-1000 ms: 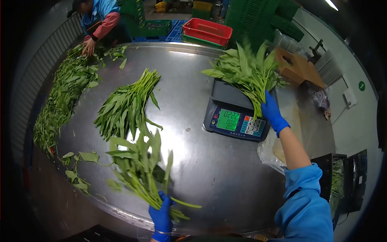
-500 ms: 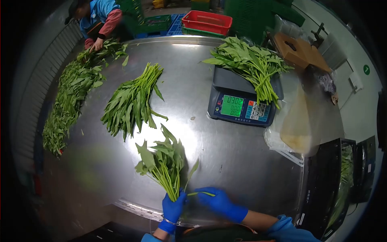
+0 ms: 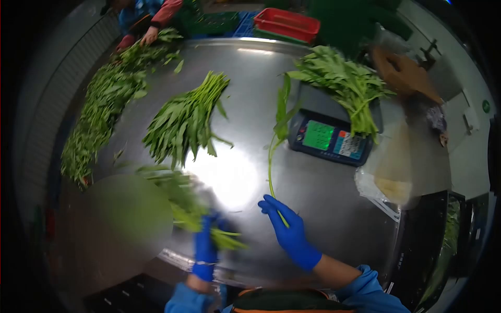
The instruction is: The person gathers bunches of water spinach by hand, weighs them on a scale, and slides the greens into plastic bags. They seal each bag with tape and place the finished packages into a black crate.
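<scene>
In blue gloves, both my hands are over the near part of the metal table [image 3: 318, 208]. My left hand [image 3: 207, 237] is closed around a bunch of water spinach [image 3: 182, 201], its leaves to the left and its stems poking out to the right, smeared by motion. Between the fingers of my right hand [image 3: 289, 229] is a single water spinach stalk [image 3: 271, 167], upright with its leaves at the top. Ahead lies another bunch of water spinach [image 3: 188, 120]. A third bunch [image 3: 344, 78] rests on a digital scale [image 3: 329, 138] with a green lit display.
A long heap of greens [image 3: 104, 115] lines the left edge, where a co-worker's hand [image 3: 150, 35] touches it. A red crate [image 3: 287, 25] stands beyond the far edge. Plastic bags [image 3: 389, 167] and a cardboard box [image 3: 404, 73] are at the right.
My left hand has swung the bunch left and tipped it sideways. My right hand has lifted the single stalk upright, away from the bunch. The camera view has shifted slightly.
</scene>
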Tool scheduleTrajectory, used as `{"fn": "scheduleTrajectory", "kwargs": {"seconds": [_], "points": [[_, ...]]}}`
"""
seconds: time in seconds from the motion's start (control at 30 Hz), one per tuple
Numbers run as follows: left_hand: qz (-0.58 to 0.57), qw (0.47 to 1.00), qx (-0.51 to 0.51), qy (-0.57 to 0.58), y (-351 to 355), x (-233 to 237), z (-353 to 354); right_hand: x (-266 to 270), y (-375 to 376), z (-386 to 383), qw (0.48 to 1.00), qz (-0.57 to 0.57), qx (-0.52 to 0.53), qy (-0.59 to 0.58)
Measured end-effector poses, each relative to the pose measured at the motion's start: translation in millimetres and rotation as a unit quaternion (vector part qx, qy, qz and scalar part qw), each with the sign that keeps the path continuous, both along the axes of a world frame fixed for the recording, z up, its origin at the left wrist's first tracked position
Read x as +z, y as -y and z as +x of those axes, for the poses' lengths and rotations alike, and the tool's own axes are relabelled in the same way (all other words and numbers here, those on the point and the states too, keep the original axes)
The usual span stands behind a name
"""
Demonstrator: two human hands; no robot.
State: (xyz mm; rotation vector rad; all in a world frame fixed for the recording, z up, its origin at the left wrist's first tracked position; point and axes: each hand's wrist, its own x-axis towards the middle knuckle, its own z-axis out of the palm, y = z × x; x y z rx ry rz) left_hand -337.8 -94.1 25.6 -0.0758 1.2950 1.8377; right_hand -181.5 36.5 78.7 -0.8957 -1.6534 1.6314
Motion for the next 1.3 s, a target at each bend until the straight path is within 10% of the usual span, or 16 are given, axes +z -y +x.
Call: {"fn": "scheduleTrajectory", "kwargs": {"seconds": [0.1, 0.3, 0.4, 0.53, 0.63, 0.7, 0.8, 0.93, 1.0, 1.03, 1.2, 1.3], "points": [[0.109, 0.961, 0.000, 0.253, -11, -37, 47, -52, 6, -7, 0.978, -0.157, 0.092, 0.100], [0.035, 0.975, -0.063, 0.208, -9, -40, 59, -66, 23, 8, 0.943, -0.141, 0.202, 0.223], [0.020, 0.974, -0.078, 0.210, -1, -36, 55, -61, 13, 10, 0.897, -0.402, 0.167, 0.080], [-0.010, 0.980, -0.097, 0.174, 5, -47, 57, -60, 14, 7, 0.903, -0.385, 0.153, 0.112], [-0.057, 0.986, -0.122, 0.096, 8, -45, 58, -70, 24, 10, 0.972, -0.131, 0.137, 0.140], [-0.074, 0.985, -0.139, 0.074, 7, -41, 57, -49, 26, 9, 0.898, 0.067, 0.216, 0.376], [-0.129, 0.988, -0.084, 0.023, 16, -46, 53, -38, 8, 21, 0.830, 0.161, 0.309, 0.435], [-0.095, 0.981, 0.108, -0.132, 35, 3, -16, 32, -74, 45, 0.987, 0.127, 0.097, -0.007], [-0.062, 0.960, 0.137, -0.235, 23, 62, -33, 86, -126, 61, 0.972, 0.207, -0.031, -0.105], [-0.065, 0.953, 0.114, -0.274, 17, 77, -37, 126, -131, 46, 0.928, 0.323, -0.181, -0.042], [-0.130, 0.893, -0.288, -0.321, -35, 61, -22, 119, -242, 70, 0.820, 0.492, -0.278, 0.087], [-0.118, 0.708, -0.512, -0.472, -21, -11, -62, 70, -310, 103, 0.860, 0.379, -0.189, 0.285]]}}
